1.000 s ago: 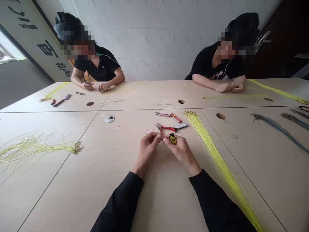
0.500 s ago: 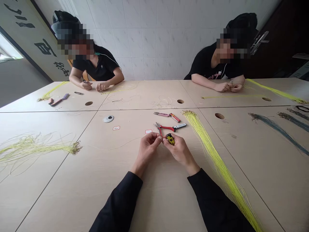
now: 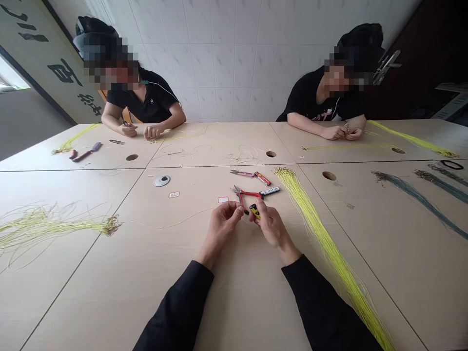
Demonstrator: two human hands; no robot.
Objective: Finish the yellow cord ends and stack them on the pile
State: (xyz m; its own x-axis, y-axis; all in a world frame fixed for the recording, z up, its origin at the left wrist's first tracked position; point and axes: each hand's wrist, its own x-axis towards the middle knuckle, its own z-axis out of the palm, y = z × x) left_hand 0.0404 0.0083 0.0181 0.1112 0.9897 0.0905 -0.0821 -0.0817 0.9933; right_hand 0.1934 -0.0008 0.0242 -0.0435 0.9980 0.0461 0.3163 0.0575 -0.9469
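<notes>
My left hand (image 3: 224, 220) is closed in a pinch on the end of a thin pale-yellow cord (image 3: 171, 226). That cord runs left across the table toward a bundle of yellow cords (image 3: 82, 225) with brownish ends. In my right hand (image 3: 272, 226), thumb and fingers are closed round a small black-and-yellow lighter (image 3: 255, 210), a short gap from the left fingertips. Just beyond both hands lie red-handled pliers (image 3: 250, 194), open, and pink-handled snips (image 3: 243, 173). A long bright-yellow cord bundle (image 3: 321, 229) stretches along the right of my right hand.
Two people in black sit across the wooden table (image 3: 234, 287), their hands on thin cords. Dark teal cord bundles (image 3: 409, 195) lie at right. A silver disc (image 3: 161, 181), small red-edged labels (image 3: 174, 194) and round holes (image 3: 329, 176) are on the tabletop.
My right hand has drawn slightly away from my left, opening a gap between the fingertips. The lighter has tilted a little. The left hand keeps its pinch; the whole view shifted slightly.
</notes>
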